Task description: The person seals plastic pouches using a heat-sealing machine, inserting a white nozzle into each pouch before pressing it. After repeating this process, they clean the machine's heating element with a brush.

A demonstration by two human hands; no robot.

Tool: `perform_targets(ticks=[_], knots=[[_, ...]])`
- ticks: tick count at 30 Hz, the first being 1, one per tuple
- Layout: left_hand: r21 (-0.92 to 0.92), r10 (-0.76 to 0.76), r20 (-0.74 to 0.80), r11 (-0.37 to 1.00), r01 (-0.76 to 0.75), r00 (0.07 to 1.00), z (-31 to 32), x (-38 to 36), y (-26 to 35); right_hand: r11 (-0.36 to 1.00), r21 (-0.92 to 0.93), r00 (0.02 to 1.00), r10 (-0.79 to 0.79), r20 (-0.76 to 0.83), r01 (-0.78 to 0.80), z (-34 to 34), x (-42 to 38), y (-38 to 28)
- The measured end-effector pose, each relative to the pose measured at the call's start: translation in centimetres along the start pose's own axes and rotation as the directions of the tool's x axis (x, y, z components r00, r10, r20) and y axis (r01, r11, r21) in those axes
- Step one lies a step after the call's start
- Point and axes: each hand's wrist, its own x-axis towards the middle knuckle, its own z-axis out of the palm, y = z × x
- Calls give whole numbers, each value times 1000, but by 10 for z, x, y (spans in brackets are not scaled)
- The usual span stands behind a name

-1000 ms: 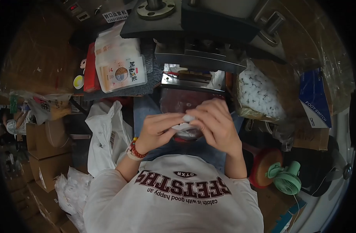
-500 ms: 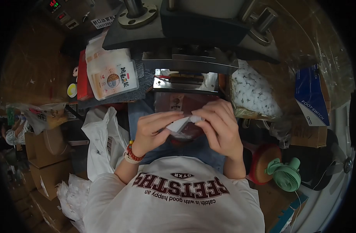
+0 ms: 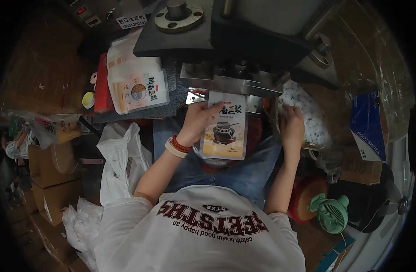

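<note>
My left hand (image 3: 199,122) grips a printed pouch (image 3: 226,136) near its upper left edge, thumb on the front. The flat pouch is white and yellow, with a black pot pictured on it. Its top end is at the metal jaw (image 3: 230,79) of the press. Off to the right, my right hand (image 3: 291,122) reaches into the near left side of a clear bag full of small white plastic pieces (image 3: 310,119). Its fingers are bent together, and their tips are partly hidden among the pieces, so what they pinch does not show.
A stack of similar pouches (image 3: 137,93) lies on a grey cloth at the left, beside a red box (image 3: 101,86). The heavy press (image 3: 258,31) overhangs the work spot. On the right are a blue foot switch box (image 3: 365,124) and a green fan (image 3: 331,215).
Both hands were together at a pouch's white end. Now my left hand has raised the pouch to the jaw, and my right hand has moved right to the white pieces.
</note>
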Motion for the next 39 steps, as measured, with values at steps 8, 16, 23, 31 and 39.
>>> perform_targets(ticks=[8, 16, 23, 31, 39], knots=[[920, 732, 99, -326, 219, 674, -71, -32, 43, 902, 413, 968, 202, -147, -126, -21, -12, -25], [941, 664, 119, 161, -297, 739, -84, -83, 33, 677, 640, 931, -266, -249, 364, -42, -33, -105], [802, 638, 520, -135, -582, 568, -23, -107, 48, 632, 479, 781, -585, -221, 609, -31, -30, -130], [742, 641, 532, -38, -669, 554, -8, -96, 40, 690, 466, 831, -493, -258, 554, -57, -34, -106], [652, 603, 563, 96, -752, 565, 4, -93, 39, 592, 626, 806, -584, -101, 507, -57, -27, -103]])
